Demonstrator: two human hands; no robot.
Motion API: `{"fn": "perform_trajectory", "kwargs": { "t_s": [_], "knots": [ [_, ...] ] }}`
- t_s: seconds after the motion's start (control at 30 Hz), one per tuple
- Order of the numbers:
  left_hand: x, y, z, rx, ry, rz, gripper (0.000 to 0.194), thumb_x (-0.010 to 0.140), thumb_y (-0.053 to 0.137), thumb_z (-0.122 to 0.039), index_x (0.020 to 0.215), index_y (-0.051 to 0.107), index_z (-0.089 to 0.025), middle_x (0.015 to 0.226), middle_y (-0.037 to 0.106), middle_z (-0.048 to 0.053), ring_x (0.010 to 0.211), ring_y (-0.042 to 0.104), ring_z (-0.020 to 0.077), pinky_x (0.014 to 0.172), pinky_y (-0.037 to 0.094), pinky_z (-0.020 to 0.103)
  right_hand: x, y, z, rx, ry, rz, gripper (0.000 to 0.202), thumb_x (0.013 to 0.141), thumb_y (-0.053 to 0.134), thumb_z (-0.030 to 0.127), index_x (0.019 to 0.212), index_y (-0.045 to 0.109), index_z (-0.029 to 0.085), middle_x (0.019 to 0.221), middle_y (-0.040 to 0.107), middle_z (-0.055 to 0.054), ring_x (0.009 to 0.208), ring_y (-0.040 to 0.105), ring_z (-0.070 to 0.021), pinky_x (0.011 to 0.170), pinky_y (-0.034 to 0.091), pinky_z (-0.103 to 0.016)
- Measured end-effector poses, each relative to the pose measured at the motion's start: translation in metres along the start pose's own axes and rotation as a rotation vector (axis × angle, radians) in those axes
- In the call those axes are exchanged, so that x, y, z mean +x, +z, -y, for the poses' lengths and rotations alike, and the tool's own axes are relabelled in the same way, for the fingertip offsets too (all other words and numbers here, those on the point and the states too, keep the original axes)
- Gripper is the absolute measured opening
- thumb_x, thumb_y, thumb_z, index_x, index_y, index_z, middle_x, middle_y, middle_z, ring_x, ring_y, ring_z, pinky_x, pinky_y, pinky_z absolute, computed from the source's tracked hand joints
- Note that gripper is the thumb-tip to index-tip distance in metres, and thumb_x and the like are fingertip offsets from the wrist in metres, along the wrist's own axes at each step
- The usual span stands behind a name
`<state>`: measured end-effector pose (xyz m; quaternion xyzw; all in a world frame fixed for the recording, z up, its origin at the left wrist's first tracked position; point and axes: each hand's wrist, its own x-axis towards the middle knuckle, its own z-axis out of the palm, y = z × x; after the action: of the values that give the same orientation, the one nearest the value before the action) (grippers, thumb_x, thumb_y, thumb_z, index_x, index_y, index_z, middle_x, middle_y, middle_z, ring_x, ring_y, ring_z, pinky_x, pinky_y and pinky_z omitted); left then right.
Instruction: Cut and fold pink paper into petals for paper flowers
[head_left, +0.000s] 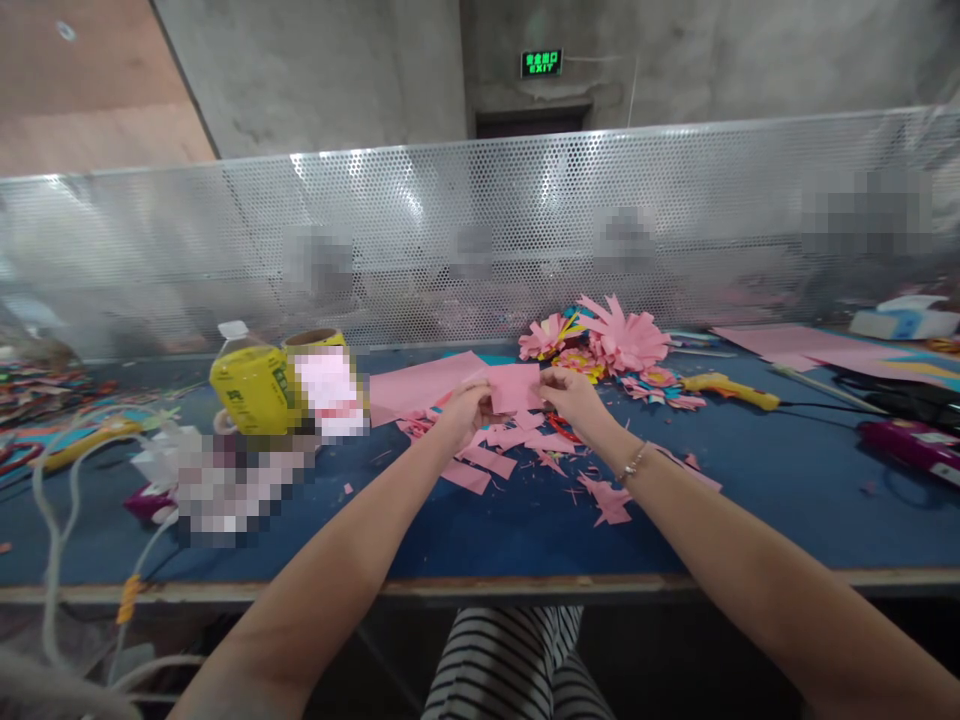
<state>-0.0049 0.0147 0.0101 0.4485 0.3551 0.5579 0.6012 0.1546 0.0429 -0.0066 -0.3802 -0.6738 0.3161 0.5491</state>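
A small pink paper piece (pixel 516 387) is stretched between my two hands, just above the blue tabletop. My left hand (pixel 469 408) pinches its left edge, fingers closed. At the opposite edge, my right hand (pixel 571 395) grips the paper near its upper right corner. Beneath them lie loose pink paper scraps (pixel 487 460) and cut strips. Red-handled scissors (pixel 564 430) are partly hidden among the scraps. A larger pink sheet (pixel 420 388) rests behind my left hand. Fringed pink paper flowers (pixel 622 338) are heaped beyond my right hand.
A yellow-labelled bottle (pixel 255 385) and a pixelated phone-like screen (pixel 328 390) stand at left. A yellow glue gun (pixel 731 390) and a purple power strip (pixel 911 445) with cables lie at right. A perforated metal panel (pixel 420 250) closes off the back; the table edge (pixel 525 588) is in front.
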Motion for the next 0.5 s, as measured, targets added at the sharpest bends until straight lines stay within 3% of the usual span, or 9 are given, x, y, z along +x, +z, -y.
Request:
{"fn": "perform_trajectory", "kwargs": {
  "t_s": [0.17,0.3,0.43,0.5],
  "knots": [
    [0.002,-0.005,0.004,0.114,0.022,0.015,0.013,0.060,0.053,-0.024,0.065,0.049,-0.014,0.044,0.052,0.000,0.040,0.054,0.0131,0.039,0.040,0.021,-0.001,-0.001,0.001,-0.030,-0.006,0.010,0.007,0.060,0.053,0.023,0.061,0.051,0.016,0.052,0.046,0.004,0.049,0.043,-0.0085,0.050,0.037,-0.023],
    [0.006,-0.011,0.004,0.226,0.051,-0.041,0.017,0.064,0.052,-0.031,0.068,0.049,-0.015,0.036,0.047,-0.003,0.027,0.041,0.0085,0.029,0.027,0.017,-0.001,-0.003,0.005,-0.093,-0.062,-0.024,0.007,0.059,0.055,0.023,0.060,0.053,0.016,0.053,0.049,0.003,0.049,0.043,-0.0088,0.049,0.035,-0.022],
    [0.006,-0.012,0.001,0.148,-0.021,-0.033,0.026,0.070,0.044,-0.039,0.077,0.053,-0.015,0.046,0.055,0.000,0.033,0.048,0.0106,0.037,0.038,0.022,0.000,-0.005,0.006,-0.080,-0.111,-0.038,0.012,0.060,0.052,0.018,0.069,0.060,0.016,0.065,0.058,-0.001,0.056,0.049,-0.0112,0.054,0.037,-0.024],
    [0.006,-0.010,0.001,0.082,-0.030,-0.008,0.022,0.068,0.051,-0.035,0.077,0.053,-0.015,0.052,0.057,0.000,0.043,0.054,0.0111,0.046,0.044,0.024,0.001,-0.005,0.006,-0.089,-0.177,-0.070,0.014,0.061,0.050,0.014,0.069,0.062,0.016,0.071,0.058,-0.003,0.063,0.051,-0.0125,0.059,0.039,-0.025]
  ]
}}
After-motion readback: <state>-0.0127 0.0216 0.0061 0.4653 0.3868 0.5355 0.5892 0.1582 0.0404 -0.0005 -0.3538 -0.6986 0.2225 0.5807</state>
